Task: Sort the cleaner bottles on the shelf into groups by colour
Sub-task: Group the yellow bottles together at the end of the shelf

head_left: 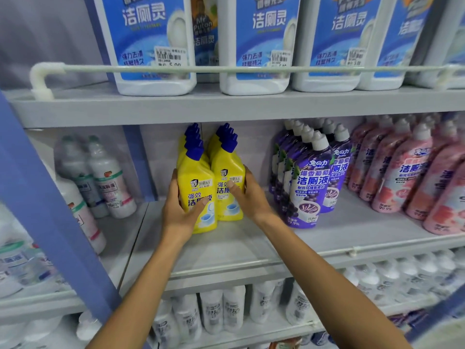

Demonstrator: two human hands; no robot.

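Two rows of yellow cleaner bottles with dark blue caps stand on the middle shelf (pixel 226 250). My left hand (pixel 180 210) grips the front left yellow bottle (pixel 197 177), thumb across its label. My right hand (pixel 247 195) wraps the side of the front right yellow bottle (pixel 226 170), thumb on its label. To the right stand purple bottles (pixel 309 177) with white caps, then pink bottles (pixel 407 172) at the far right, each colour in its own block.
White bottles with blue labels (pixel 151 41) fill the upper shelf behind a guard rail (pixel 226 69). White bottles (pixel 108 177) stand in the neighbouring bay past a blue upright (pixel 50 210). More white bottles (pixel 221 308) sit on the lower shelf.
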